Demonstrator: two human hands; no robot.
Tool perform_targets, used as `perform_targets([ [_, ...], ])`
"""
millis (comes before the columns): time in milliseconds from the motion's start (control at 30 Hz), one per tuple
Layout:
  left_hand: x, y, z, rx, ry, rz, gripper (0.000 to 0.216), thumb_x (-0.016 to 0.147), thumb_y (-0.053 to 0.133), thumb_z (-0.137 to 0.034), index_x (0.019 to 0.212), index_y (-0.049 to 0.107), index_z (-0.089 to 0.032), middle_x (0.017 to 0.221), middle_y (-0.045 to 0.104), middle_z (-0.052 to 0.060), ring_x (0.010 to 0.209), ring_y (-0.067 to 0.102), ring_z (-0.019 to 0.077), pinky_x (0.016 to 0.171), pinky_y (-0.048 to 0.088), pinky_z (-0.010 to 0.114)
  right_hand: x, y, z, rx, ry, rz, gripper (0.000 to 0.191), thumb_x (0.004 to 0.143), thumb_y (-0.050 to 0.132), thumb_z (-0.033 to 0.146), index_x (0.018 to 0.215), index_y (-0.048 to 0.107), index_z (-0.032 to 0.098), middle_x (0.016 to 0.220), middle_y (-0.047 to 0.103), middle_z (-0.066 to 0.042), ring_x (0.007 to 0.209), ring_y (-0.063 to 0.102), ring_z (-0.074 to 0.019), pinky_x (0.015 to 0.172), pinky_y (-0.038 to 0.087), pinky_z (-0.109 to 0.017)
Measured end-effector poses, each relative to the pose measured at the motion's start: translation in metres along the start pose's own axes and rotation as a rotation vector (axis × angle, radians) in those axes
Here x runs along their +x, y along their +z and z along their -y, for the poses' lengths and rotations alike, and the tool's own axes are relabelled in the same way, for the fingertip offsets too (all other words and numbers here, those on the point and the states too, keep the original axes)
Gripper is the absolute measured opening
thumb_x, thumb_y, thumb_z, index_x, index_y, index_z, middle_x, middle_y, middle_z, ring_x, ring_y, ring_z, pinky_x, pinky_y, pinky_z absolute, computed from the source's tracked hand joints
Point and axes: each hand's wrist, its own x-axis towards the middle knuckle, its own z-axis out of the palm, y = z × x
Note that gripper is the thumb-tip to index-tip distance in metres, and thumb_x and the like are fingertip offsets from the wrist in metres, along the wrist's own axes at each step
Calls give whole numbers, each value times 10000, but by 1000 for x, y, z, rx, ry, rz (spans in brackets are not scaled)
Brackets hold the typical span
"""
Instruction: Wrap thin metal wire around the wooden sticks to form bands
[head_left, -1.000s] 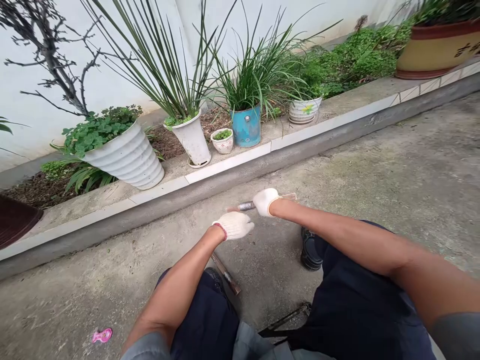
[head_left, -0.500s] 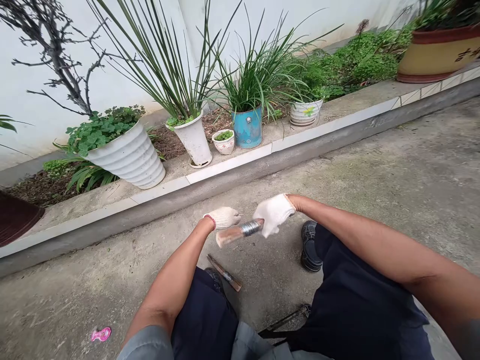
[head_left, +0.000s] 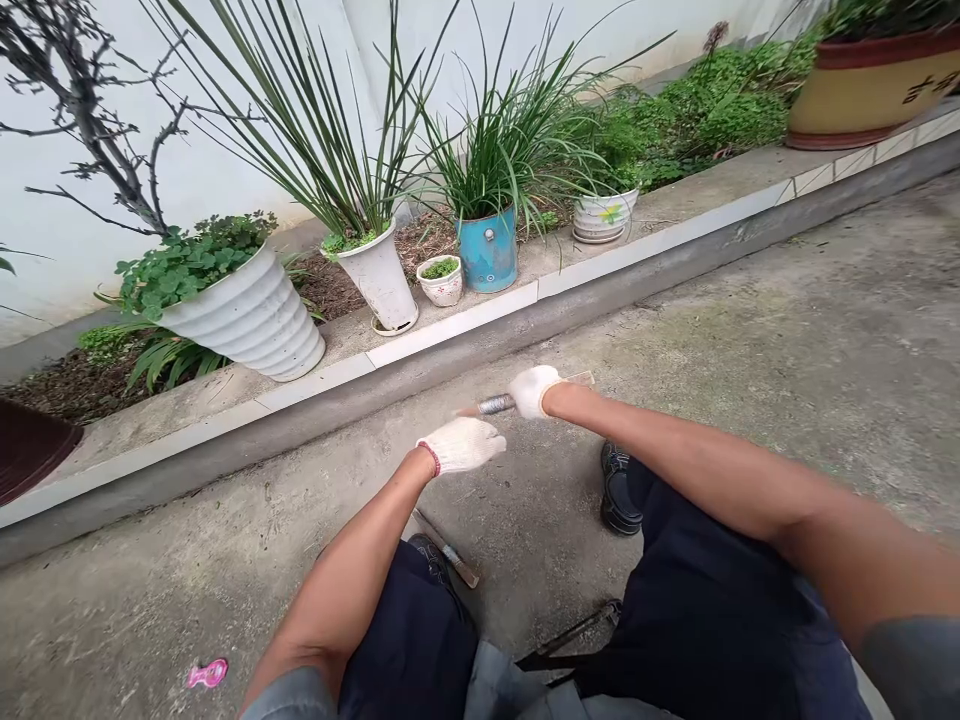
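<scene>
My right hand (head_left: 534, 391) has just swung the wire-wrapped wooden stick (head_left: 495, 404) farther from me, so its wrapping now lies beyond my left hand (head_left: 465, 445). Right fingers clamp the stick above the concrete ground (head_left: 720, 350); whether left fingers pinch anything, I can't tell.

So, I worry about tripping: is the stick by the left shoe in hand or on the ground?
On the ground: the stick lies beside the left shoe, apart from the left hand.
</scene>
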Motion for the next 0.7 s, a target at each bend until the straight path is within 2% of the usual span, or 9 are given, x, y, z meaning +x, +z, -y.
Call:
perform_targets([
  [100,1,6,1,-13,1,1,505,986,346,-474,793,712,-184,796,709,69,661,581,179,639,395,292,1,-12,-3,9,-11,-74,319,738,670,296,989,759,120,916,739,-193,834,708,-283,703,499,-336],
  [167,3,10,8,-37,-19,30,502,983,359,-486,794,712,-184,780,700,62,657,578,178,650,406,291,-4,-16,-5,72,-78,-108,303,767,652,392,920,748,149,825,732,-148,755,696,-248,644,472,-300],
  [233,6,14,18,-66,-46,66,482,982,373,-478,801,707,-180,778,691,51,659,575,173,652,413,285,-14,-17,-7,171,-159,-86,314,774,639,458,864,722,168,745,715,-98,682,676,-211,611,451,-274],
  [300,7,16,27,-88,-77,73,432,987,388,-443,854,701,-175,823,691,38,672,570,161,650,416,271,-27,-16,-8,300,-234,49,311,756,655,469,853,696,176,708,706,-53,634,659,-180,600,445,-256],
  [400,9,15,33,-84,-112,52,326,981,448,-380,936,697,-175,884,693,29,711,574,151,667,426,249,-45,-14,-9,442,-394,328,296,731,692,450,820,678,168,693,700,-16,632,646,-153,625,451,-243],
  [533,11,10,31,-40,-106,52,303,974,490,-367,886,706,-174,866,709,59,749,606,171,693,434,254,-52,-7,-7,392,-600,576,313,744,712,455,761,690,142,638,669,0,627,618,-136,665,465,-249],
  [600,12,8,28,26,-100,30,352,989,445,-375,880,713,-174,889,729,90,757,625,185,684,434,266,-48,2,-4,345,-586,635,279,696,756,402,775,692,141,629,663,4,615,619,-142,640,467,-251],
  [700,12,8,27,121,-75,-4,411,1006,387,-391,935,732,-179,967,753,125,793,663,205,680,441,279,-38,23,6,301,-465,671,211,570,807,251,691,674,141,603,656,-23,588,638,-195,594,488,-294],
])
